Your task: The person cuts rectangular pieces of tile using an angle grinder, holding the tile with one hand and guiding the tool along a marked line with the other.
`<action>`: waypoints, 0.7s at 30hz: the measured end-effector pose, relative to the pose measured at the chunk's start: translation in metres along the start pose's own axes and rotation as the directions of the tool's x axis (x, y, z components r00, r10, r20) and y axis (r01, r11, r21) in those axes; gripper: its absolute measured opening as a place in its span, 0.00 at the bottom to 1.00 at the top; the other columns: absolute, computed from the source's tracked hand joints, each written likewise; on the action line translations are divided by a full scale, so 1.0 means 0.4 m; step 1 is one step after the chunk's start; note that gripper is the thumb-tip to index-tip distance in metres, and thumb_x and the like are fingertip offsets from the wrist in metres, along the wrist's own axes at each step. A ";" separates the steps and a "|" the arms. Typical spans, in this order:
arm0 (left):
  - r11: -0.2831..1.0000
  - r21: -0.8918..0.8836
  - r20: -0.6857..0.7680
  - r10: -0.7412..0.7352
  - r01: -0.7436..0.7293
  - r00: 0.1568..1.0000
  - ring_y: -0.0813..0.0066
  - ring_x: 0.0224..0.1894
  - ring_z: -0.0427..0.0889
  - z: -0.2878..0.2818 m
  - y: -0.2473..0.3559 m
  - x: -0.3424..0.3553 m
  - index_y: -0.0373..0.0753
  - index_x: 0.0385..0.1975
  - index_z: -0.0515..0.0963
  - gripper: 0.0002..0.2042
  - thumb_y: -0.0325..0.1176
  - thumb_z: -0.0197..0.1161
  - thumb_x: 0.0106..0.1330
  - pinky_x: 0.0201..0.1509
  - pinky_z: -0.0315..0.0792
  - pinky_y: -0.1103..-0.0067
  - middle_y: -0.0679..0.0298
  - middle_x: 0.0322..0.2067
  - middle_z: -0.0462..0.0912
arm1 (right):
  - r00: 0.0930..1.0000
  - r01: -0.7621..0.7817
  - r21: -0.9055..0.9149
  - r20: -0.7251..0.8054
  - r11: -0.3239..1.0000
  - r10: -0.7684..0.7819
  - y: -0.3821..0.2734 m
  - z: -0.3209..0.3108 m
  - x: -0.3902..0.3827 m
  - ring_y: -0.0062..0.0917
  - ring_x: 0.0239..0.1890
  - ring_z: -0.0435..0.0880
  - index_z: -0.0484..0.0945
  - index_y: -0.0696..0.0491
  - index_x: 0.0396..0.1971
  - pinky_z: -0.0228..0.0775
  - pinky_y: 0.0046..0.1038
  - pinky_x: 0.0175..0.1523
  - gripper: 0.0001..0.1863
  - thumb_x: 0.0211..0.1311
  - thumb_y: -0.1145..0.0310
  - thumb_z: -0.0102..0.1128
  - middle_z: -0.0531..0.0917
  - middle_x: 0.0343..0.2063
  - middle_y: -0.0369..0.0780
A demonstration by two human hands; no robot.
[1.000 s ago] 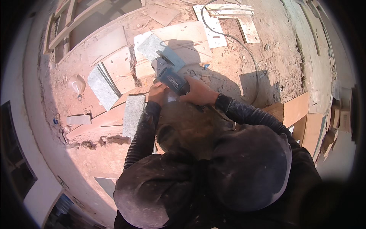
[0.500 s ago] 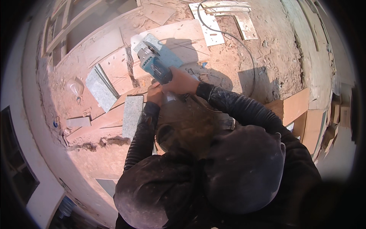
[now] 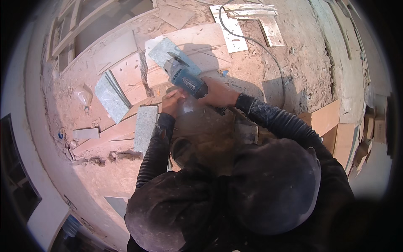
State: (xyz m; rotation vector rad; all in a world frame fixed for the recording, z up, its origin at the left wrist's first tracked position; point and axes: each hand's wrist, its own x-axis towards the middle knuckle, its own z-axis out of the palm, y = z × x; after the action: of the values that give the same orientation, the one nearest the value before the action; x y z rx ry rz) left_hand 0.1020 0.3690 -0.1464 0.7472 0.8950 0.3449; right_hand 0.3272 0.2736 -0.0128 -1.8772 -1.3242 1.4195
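My right hand (image 3: 220, 93) is wrapped round the body of a blue angle grinder (image 3: 189, 82). The grinder's metal head and disc point up and to the left, over a pale blue-green tile (image 3: 157, 51) lying on a larger pinkish slab. Just left of and below the grinder is my left hand (image 3: 172, 103), its fingers curled together; what they hold, if anything, is hidden. A whitish, hazy patch shows between the two hands. Below my left hand, beside the forearm, lies a speckled grey tile strip (image 3: 145, 128).
More blue-green tile pieces (image 3: 110, 94) lean at the left, near a clear plastic bag (image 3: 83, 95). A grey cable (image 3: 268, 49) curves past white boards (image 3: 230, 31). Wooden framing (image 3: 79, 29) stands at the far left, cardboard (image 3: 325, 117) at the right. Rubble covers the ground.
The grinder and my right hand have moved right and slightly down, away from the tile's left part. My left hand has stayed nearly in place, and more of it shows.
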 end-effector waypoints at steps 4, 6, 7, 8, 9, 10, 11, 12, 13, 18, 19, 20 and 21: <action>1.000 -0.013 -0.021 0.008 -0.008 1.000 0.75 0.36 0.81 0.024 0.010 -0.017 0.37 0.37 0.79 0.07 0.33 0.59 0.71 0.44 0.76 0.77 0.65 0.31 0.82 | 0.997 -0.076 0.047 -0.026 0.996 0.077 -0.015 0.009 -0.066 0.40 0.45 0.81 0.71 0.63 0.53 0.72 0.36 0.51 0.39 0.43 0.56 0.73 0.81 0.42 0.54; 0.999 0.038 -0.028 -0.003 0.004 1.000 0.76 0.35 0.81 0.018 0.012 -0.013 0.37 0.37 0.79 0.07 0.33 0.59 0.71 0.44 0.75 0.77 0.66 0.31 0.82 | 0.995 -0.021 0.126 -0.089 0.992 0.033 0.020 0.044 -0.053 0.42 0.43 0.82 0.71 0.63 0.51 0.73 0.36 0.49 0.39 0.41 0.55 0.72 0.82 0.39 0.54; 1.000 0.027 -0.020 0.004 -0.003 1.000 0.76 0.35 0.81 0.018 0.011 -0.014 0.37 0.37 0.79 0.06 0.32 0.59 0.71 0.44 0.75 0.77 0.66 0.31 0.82 | 0.993 0.007 0.165 -0.121 0.986 0.014 0.019 0.056 -0.047 0.42 0.42 0.83 0.71 0.63 0.51 0.74 0.37 0.48 0.39 0.40 0.54 0.71 0.82 0.38 0.54; 1.000 0.016 -0.013 0.010 -0.009 1.000 0.77 0.35 0.80 0.018 0.009 -0.014 0.37 0.37 0.79 0.06 0.32 0.58 0.71 0.44 0.76 0.77 0.67 0.31 0.82 | 0.993 0.021 0.162 -0.121 0.987 -0.001 0.019 0.061 -0.037 0.42 0.42 0.83 0.71 0.64 0.51 0.74 0.37 0.48 0.40 0.40 0.54 0.71 0.82 0.38 0.54; 1.000 0.006 -0.005 0.016 -0.016 1.000 0.77 0.35 0.80 0.018 0.008 -0.014 0.38 0.37 0.79 0.05 0.31 0.58 0.71 0.43 0.76 0.77 0.67 0.31 0.82 | 0.993 0.035 0.159 -0.120 0.987 -0.016 0.018 0.064 -0.020 0.42 0.43 0.82 0.70 0.65 0.51 0.74 0.36 0.48 0.40 0.40 0.53 0.71 0.82 0.38 0.55; 1.000 0.023 -0.007 0.009 -0.009 1.000 0.77 0.35 0.80 0.013 0.009 -0.014 0.37 0.38 0.79 0.05 0.30 0.58 0.71 0.44 0.76 0.77 0.66 0.32 0.82 | 0.992 0.050 0.157 -0.119 0.986 -0.032 0.010 0.064 -0.001 0.42 0.43 0.82 0.70 0.66 0.51 0.74 0.36 0.48 0.40 0.40 0.53 0.71 0.81 0.39 0.55; 0.999 0.040 -0.009 0.004 -0.004 1.000 0.77 0.36 0.81 0.007 0.012 -0.012 0.37 0.38 0.79 0.05 0.29 0.58 0.70 0.44 0.76 0.77 0.66 0.33 0.82 | 0.994 0.031 0.148 -0.108 0.989 -0.015 -0.003 0.063 0.018 0.43 0.44 0.82 0.70 0.67 0.51 0.74 0.36 0.49 0.41 0.40 0.52 0.71 0.81 0.40 0.56; 0.998 0.057 -0.011 -0.001 0.001 1.000 0.77 0.36 0.81 0.003 0.013 -0.012 0.37 0.39 0.79 0.05 0.28 0.58 0.70 0.44 0.77 0.76 0.65 0.33 0.83 | 0.995 0.012 0.138 -0.097 0.990 0.002 -0.017 0.060 0.038 0.43 0.44 0.82 0.69 0.68 0.51 0.74 0.36 0.49 0.42 0.40 0.51 0.71 0.81 0.40 0.57; 0.999 0.027 -0.063 -0.022 0.024 0.998 0.76 0.37 0.82 0.010 0.015 -0.013 0.36 0.39 0.79 0.05 0.28 0.58 0.70 0.44 0.77 0.77 0.64 0.35 0.83 | 0.996 -0.009 0.125 -0.087 0.992 0.020 -0.024 0.055 0.058 0.44 0.45 0.82 0.69 0.69 0.51 0.74 0.36 0.49 0.43 0.41 0.51 0.71 0.80 0.41 0.58; 0.996 -0.006 -0.147 -0.094 0.094 0.985 0.73 0.41 0.84 0.043 0.036 -0.025 0.34 0.44 0.79 0.08 0.28 0.59 0.69 0.47 0.77 0.77 0.62 0.40 0.85 | 0.996 0.063 0.102 -0.076 0.993 -0.055 0.002 0.028 0.131 0.43 0.47 0.81 0.68 0.71 0.52 0.73 0.35 0.51 0.46 0.42 0.49 0.73 0.80 0.44 0.58; 0.996 -0.012 -0.139 -0.092 0.092 0.986 0.73 0.42 0.84 0.042 0.038 -0.026 0.34 0.45 0.78 0.09 0.29 0.59 0.69 0.47 0.77 0.77 0.62 0.40 0.85 | 0.995 0.075 0.083 -0.066 0.994 -0.069 0.002 0.022 0.134 0.43 0.47 0.81 0.67 0.71 0.52 0.73 0.34 0.51 0.46 0.42 0.49 0.73 0.80 0.44 0.58; 0.996 -0.018 -0.131 -0.091 0.089 0.987 0.72 0.42 0.84 0.041 0.039 -0.028 0.34 0.46 0.78 0.10 0.30 0.60 0.69 0.48 0.77 0.77 0.62 0.40 0.85 | 0.995 0.085 0.104 -0.060 0.991 -0.079 0.005 0.018 0.128 0.40 0.47 0.81 0.68 0.68 0.53 0.73 0.33 0.51 0.44 0.43 0.52 0.73 0.80 0.44 0.56; 0.996 -0.025 -0.123 -0.089 0.087 0.988 0.72 0.43 0.85 0.041 0.040 -0.029 0.34 0.47 0.78 0.11 0.31 0.61 0.69 0.49 0.77 0.77 0.62 0.40 0.85 | 0.995 0.094 0.124 -0.054 0.988 -0.088 0.011 0.013 0.117 0.36 0.46 0.81 0.68 0.66 0.55 0.73 0.32 0.51 0.41 0.44 0.55 0.73 0.81 0.44 0.53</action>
State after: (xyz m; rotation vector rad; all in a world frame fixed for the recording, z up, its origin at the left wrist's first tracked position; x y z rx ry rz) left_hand 0.1086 0.3665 -0.1218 0.6715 1.0373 0.3243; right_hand 0.3252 0.3114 -0.0411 -1.7356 -1.2504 1.3704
